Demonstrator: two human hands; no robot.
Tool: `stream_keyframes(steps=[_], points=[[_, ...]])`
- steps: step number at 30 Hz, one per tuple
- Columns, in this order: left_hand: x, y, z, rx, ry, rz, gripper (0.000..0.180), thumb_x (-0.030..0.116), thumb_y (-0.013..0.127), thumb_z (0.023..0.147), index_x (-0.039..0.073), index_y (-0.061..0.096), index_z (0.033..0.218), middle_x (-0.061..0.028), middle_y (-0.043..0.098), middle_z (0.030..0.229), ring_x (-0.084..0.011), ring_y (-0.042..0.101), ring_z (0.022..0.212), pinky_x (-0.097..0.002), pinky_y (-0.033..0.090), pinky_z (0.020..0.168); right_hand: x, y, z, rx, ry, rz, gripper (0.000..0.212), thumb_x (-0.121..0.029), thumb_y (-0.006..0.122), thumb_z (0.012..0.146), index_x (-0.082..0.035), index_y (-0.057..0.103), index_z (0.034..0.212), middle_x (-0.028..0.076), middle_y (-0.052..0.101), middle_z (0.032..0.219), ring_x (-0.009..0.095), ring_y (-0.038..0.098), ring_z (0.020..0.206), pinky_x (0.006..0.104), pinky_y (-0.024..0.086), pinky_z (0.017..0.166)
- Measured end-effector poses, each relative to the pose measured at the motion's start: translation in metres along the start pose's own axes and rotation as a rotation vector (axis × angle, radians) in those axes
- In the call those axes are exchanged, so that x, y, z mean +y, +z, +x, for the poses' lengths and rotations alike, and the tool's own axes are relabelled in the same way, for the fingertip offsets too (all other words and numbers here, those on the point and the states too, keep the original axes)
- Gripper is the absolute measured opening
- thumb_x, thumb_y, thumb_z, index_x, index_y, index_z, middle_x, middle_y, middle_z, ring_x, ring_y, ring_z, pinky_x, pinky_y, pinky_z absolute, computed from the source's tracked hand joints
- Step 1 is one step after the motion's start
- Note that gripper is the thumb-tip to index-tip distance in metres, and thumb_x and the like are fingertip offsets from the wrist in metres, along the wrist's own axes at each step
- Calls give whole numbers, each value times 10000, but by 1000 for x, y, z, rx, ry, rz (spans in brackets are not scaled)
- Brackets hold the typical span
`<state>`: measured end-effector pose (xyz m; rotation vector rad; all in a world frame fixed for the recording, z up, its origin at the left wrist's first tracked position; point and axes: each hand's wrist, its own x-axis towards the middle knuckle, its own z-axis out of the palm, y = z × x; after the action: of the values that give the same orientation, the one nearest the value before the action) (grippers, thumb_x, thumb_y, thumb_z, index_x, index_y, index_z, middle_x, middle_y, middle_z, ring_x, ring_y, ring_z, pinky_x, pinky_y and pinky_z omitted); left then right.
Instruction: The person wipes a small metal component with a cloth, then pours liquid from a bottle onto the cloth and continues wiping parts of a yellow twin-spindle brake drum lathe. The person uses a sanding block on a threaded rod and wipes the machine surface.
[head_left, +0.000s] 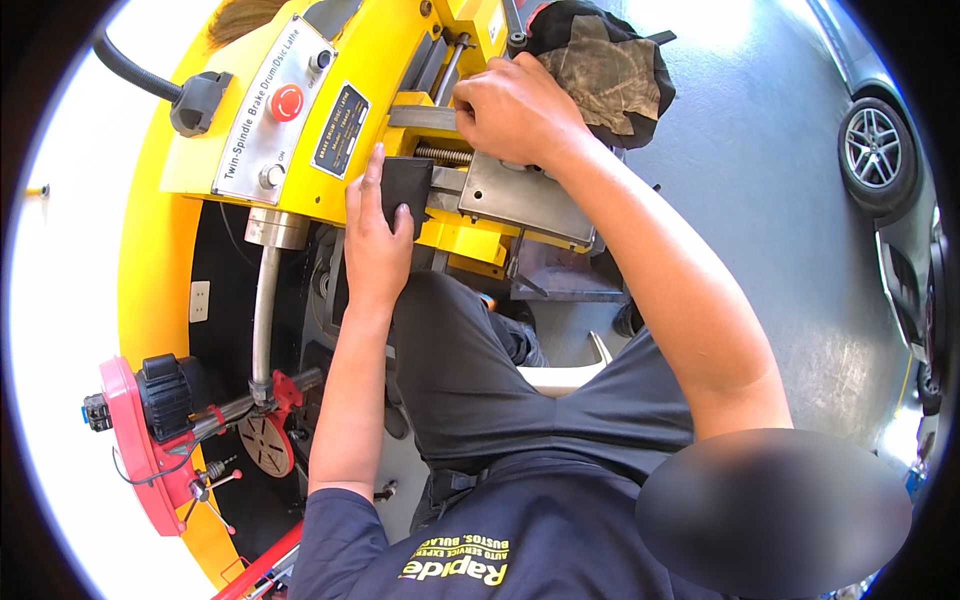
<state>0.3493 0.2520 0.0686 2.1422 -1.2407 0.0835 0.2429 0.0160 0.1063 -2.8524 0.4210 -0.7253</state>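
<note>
I sit before a yellow brake lathe. My left hand rests on its front with fingers stretched out, the thumb touching a black rectangular plate. Farther right, my right hand is closed over the top of the slide, fingers curled downward. Whatever those fingers hold is hidden beneath the hand. Below it lies a flat grey metal slide block. A threaded screw shows between the two hands. The control panel, with a red stop button, is left of my left hand.
A black cloth bundle with a brown patch sits beyond my right hand. A metal shaft hangs below the panel. At the lower left stands a red drill press. A car wheel is at the far right, across the grey floor.
</note>
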Motion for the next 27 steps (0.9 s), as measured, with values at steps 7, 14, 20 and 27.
stream_keyframes(steps=[7, 14, 20, 27], points=[[-13, 5, 1, -13, 88, 165, 633, 41, 676, 967, 138, 591, 1586, -203, 498, 1633, -425, 559, 1418, -488, 490, 1173, -1, 0, 1, 1, -11, -3, 283, -232, 620, 918, -96, 856, 994, 145, 817, 975, 313, 752, 1062, 458, 502, 993], [-6, 8, -11, -194, 99, 341, 604, 181, 723, 996, 69, 594, 1575, -125, 466, 1733, -402, 554, 1433, -488, 454, 1206, 1, 3, 1, 8, -8, -23, 280, -237, 626, 921, -100, 858, 997, 140, 818, 972, 310, 759, 1064, 463, 511, 978], [-8, 17, -7, -110, 183, 453, 781, 15, 710, 858, 168, 575, 1612, -95, 505, 1712, -457, 552, 1383, -524, 444, 1216, 2, 6, 2, 50, -42, -30, 282, -244, 629, 926, -102, 861, 1000, 149, 818, 970, 315, 768, 1040, 470, 518, 981], [3, 22, -32, -107, 209, 440, 735, 0, 670, 876, 181, 604, 1585, 6, 526, 1699, -442, 541, 1372, -546, 461, 1163, -1, 0, 3, -21, -18, -45, 278, -275, 634, 948, -91, 838, 990, 137, 804, 956, 333, 742, 1019, 481, 508, 967]])
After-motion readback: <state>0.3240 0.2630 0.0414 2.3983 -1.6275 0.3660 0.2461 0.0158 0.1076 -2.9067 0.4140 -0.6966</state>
